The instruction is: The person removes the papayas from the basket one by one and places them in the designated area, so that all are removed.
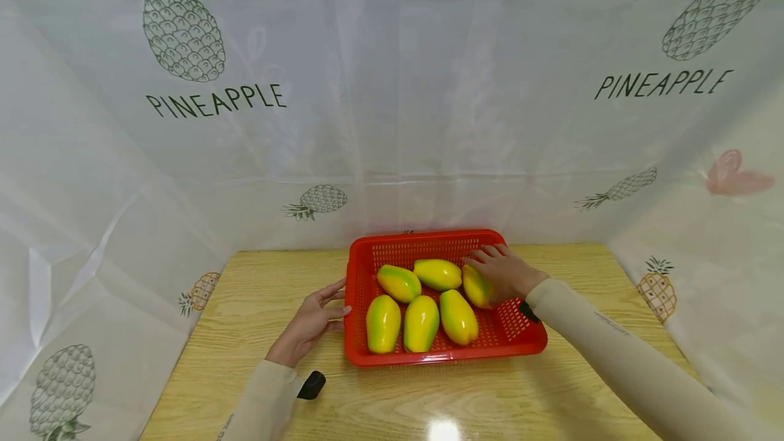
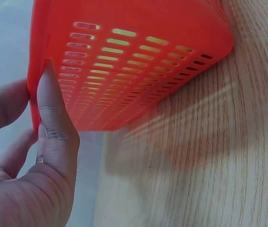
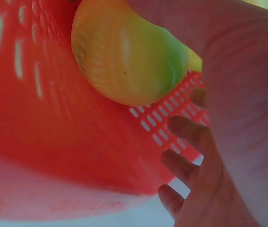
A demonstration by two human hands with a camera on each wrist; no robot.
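A red perforated basket [image 1: 441, 357] holds several yellow-green fruits, three of them in the front row [image 1: 383, 324]. At the basket's left side, my left hand [image 1: 309, 322] grips the rim; the left wrist view shows thumb and fingers of that hand [image 2: 51, 179] on the basket's edge [image 2: 148, 16]. My right hand [image 1: 503, 273] reaches into the basket's right part, over the rightmost fruit [image 1: 475, 286]. In the right wrist view, the fingers of the hand [image 3: 209, 194] are spread beside this fruit [image 3: 124, 54], with the thumb side against it, its tip hidden.
The basket stands on a light wooden table [image 1: 245, 312], close to its back edge. Behind and on both sides hangs a pale sheet [image 1: 392, 121] printed with pineapples. A black band [image 1: 312, 385] is at the left wrist.
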